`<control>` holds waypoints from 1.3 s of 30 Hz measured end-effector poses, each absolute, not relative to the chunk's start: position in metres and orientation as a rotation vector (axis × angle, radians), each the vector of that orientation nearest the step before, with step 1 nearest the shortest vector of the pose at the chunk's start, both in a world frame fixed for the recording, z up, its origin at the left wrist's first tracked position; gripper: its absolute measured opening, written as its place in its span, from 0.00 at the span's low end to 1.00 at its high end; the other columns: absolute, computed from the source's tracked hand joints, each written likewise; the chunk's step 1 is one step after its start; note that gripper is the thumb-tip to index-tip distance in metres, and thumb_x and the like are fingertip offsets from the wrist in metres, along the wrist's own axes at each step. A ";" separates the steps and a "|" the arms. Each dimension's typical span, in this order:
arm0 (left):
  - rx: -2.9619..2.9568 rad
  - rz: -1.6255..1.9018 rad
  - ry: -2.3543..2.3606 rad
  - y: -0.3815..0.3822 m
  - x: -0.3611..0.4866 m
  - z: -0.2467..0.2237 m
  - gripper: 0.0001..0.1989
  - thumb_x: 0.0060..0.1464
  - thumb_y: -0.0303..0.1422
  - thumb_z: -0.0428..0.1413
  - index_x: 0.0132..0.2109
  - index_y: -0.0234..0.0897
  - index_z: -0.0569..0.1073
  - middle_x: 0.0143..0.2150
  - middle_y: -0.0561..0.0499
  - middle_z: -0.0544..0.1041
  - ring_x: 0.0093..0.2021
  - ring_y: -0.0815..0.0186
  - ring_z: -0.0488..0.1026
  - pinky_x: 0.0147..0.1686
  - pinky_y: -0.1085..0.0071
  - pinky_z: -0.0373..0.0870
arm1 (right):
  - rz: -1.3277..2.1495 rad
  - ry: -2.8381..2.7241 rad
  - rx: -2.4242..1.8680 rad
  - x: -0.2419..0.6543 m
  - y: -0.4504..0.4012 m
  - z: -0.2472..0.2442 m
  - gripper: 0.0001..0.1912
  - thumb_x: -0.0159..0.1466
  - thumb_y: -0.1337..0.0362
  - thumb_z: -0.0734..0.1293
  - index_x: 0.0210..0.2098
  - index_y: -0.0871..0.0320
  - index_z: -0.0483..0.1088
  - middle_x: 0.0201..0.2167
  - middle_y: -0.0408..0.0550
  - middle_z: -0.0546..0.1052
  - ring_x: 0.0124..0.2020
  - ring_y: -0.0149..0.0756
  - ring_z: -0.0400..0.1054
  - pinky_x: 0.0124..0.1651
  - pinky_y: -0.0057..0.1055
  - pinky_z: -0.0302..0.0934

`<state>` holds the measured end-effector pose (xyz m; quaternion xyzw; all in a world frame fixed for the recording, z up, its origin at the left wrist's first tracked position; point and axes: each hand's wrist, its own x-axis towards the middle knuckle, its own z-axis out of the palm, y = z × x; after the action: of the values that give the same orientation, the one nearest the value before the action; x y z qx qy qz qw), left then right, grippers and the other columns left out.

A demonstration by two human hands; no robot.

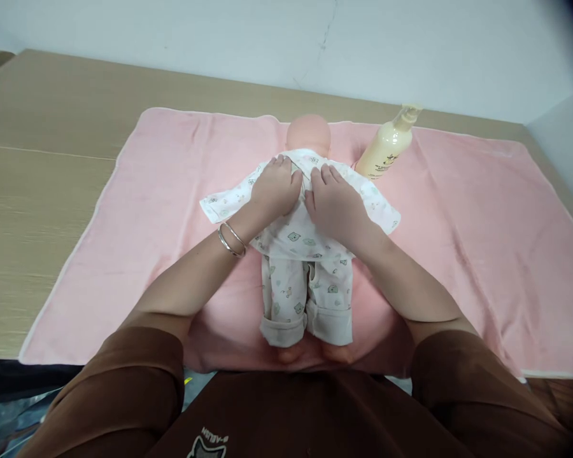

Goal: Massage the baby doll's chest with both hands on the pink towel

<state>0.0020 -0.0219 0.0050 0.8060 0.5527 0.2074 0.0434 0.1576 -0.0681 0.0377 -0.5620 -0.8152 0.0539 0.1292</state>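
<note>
A baby doll (308, 132) lies on its back, head away from me, in a white patterned baby shirt (305, 240) and matching trousers (286, 296) with rolled cuffs. My left hand (277, 184) is at the shirt's upper front on the left, with bent fingers closed on the cloth near the collar. Opposite it, my right hand (337, 200) grips the same shirt front beside the overlapping neckline. The fingertips are partly hidden against the fabric. Both sleeves spread out sideways, and the doll's feet show below the cuffs.
Beneath the doll a pink blanket (482, 254) covers much of the wooden table (42, 191). A cream pump bottle (386, 146) leans or lies tilted by the doll's right-hand shoulder in view. Behind the table stands a pale wall (219, 44).
</note>
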 end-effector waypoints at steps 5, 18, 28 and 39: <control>2.467 0.793 1.719 -0.043 0.021 -0.008 0.25 0.70 0.31 0.42 0.65 0.17 0.67 0.69 0.24 0.70 0.75 0.42 0.63 0.76 0.46 0.57 | 0.394 -2.245 -1.724 0.170 -0.039 0.033 0.33 0.75 0.54 0.54 0.71 0.72 0.60 0.76 0.70 0.59 0.79 0.60 0.50 0.79 0.60 0.49; 2.142 1.000 1.629 -0.008 0.002 -0.012 0.29 0.72 0.42 0.42 0.69 0.27 0.64 0.74 0.28 0.65 0.78 0.45 0.58 0.78 0.43 0.52 | 0.139 -2.268 -1.860 0.156 -0.060 0.043 0.34 0.75 0.57 0.51 0.69 0.81 0.60 0.70 0.78 0.66 0.74 0.65 0.59 0.74 0.60 0.55; 2.295 0.893 1.669 -0.035 0.015 -0.001 0.25 0.69 0.36 0.46 0.66 0.25 0.68 0.69 0.28 0.71 0.74 0.43 0.64 0.75 0.46 0.57 | 0.279 -2.278 -1.804 0.176 -0.029 0.037 0.35 0.76 0.52 0.51 0.68 0.76 0.62 0.71 0.74 0.66 0.74 0.63 0.59 0.74 0.59 0.55; 2.211 0.928 1.753 -0.009 0.006 -0.014 0.19 0.70 0.41 0.46 0.54 0.34 0.75 0.55 0.37 0.81 0.61 0.48 0.75 0.68 0.50 0.67 | 0.115 -2.312 -1.753 0.162 -0.046 0.040 0.27 0.76 0.58 0.52 0.61 0.71 0.69 0.64 0.71 0.74 0.68 0.60 0.66 0.69 0.55 0.61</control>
<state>0.0057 -0.0089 -0.0141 0.7417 0.5881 0.3111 0.0856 0.1624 -0.0462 0.0400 -0.5995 -0.7905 0.0394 0.1186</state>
